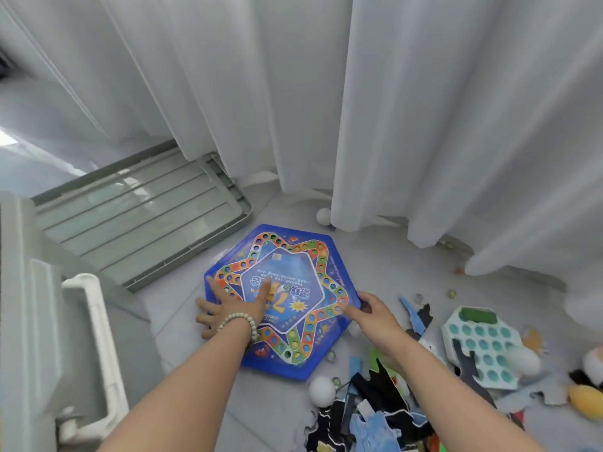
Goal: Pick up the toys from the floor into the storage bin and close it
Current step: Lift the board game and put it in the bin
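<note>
A blue hexagonal game board [287,275] lies flat on the floor in front of me. My left hand [228,305], with a bead bracelet on the wrist, rests spread on the board's left edge, fingers straight. My right hand [372,309] touches the board's right corner, its thumb and fingers curling at the edge. The storage bin [29,321] stands at the left, open, with a white handle [98,337]. Its grey-green slatted lid [140,216] lies flat on the floor behind the bin.
Loose toys lie at the lower right: puzzle pieces [375,412], a teal pop-it tray [483,344], white balls [321,389], a yellow toy [587,402] and scattered marbles [452,292]. Another white ball [323,216] sits by the white curtains [359,109] hanging across the back.
</note>
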`<state>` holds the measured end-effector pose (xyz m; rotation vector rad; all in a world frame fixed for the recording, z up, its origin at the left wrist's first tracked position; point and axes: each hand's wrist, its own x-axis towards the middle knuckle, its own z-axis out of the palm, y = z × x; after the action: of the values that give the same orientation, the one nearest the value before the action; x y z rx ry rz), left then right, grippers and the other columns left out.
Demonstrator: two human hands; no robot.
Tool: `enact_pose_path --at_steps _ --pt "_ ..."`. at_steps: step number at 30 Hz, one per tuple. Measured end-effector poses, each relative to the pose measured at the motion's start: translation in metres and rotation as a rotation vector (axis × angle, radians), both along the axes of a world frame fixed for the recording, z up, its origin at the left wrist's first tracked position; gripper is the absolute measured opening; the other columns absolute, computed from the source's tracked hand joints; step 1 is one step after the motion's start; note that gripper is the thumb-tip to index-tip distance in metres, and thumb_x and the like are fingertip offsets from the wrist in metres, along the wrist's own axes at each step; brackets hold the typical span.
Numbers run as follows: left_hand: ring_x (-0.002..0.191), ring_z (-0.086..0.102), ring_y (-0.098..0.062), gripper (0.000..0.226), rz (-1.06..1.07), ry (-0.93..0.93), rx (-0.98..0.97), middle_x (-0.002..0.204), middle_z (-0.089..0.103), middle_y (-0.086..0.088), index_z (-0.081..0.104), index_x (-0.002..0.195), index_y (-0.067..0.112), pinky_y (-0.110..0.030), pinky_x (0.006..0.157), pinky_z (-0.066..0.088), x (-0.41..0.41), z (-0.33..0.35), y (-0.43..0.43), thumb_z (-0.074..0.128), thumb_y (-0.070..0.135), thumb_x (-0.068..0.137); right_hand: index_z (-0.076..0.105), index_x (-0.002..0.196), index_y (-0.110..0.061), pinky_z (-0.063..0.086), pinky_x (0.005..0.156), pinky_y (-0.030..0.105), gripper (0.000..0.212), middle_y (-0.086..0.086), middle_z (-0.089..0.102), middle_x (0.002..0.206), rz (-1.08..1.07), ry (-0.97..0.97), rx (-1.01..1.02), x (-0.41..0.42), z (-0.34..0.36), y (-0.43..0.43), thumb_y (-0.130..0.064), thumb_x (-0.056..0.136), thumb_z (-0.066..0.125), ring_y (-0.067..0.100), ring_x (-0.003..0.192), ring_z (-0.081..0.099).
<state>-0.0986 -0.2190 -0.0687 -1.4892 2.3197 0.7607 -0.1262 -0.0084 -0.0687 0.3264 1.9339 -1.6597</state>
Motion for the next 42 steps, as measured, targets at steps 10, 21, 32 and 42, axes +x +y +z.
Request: enact_pose_path --at_steps 10,21,32,42 --pt "0.125 0.033 -0.036 0.115 0.044 0.089 0.136 0.137 0.034 -0.021 0.014 0.145 0.009 -0.042 0.103 0.03 -0.019 0.058 0.028 0.04 0.086 0.063 0.052 0.124 -0.01 0.051 0.071 0.033 0.049 0.003 0.06 0.105 -0.456 -0.045 -0.099 -0.007 0.039 0.036 0.007 0.081 0.065 0.02 0.083 0.064" --pt "0.095 0.06 -0.031 0.083 0.007 0.571 0.313 0.105 0.063 -0.011 0.057 0.095 0.005 -0.034 0.086 0.049 0.045 0.24 -0.012 0.066 0.077 0.055 0.05 0.128 -0.011 0.058 0.067 0.02 0.05 0.008 0.066 0.106 -0.24 0.101 -0.3 0.052 0.265 0.048 0.01 0.083 0.059 0.018 0.087 0.066" --pt "0.073 0.068 -0.023 0.099 0.184 0.576 0.169 0.087 0.07 -0.008 0.061 0.098 0.008 -0.032 0.064 0.055 0.24 0.308 -0.226 0.062 0.086 0.038 0.038 0.133 -0.013 0.056 0.08 0.039 0.059 0.012 0.059 0.109 0.188 0.005 -0.232 0.18 0.321 -0.162 0.005 0.082 0.063 0.027 0.101 0.063" --pt "0.099 0.06 -0.031 0.082 0.461 0.427 0.206 0.112 0.057 -0.014 0.044 0.117 0.0 -0.039 0.083 0.051 0.323 0.18 -0.276 0.069 0.061 0.068 0.035 0.139 -0.011 0.054 0.087 0.037 0.062 0.01 0.059 0.121 0.478 -0.144 0.079 0.202 0.204 -0.251 -0.003 0.085 0.064 0.021 0.105 0.06"
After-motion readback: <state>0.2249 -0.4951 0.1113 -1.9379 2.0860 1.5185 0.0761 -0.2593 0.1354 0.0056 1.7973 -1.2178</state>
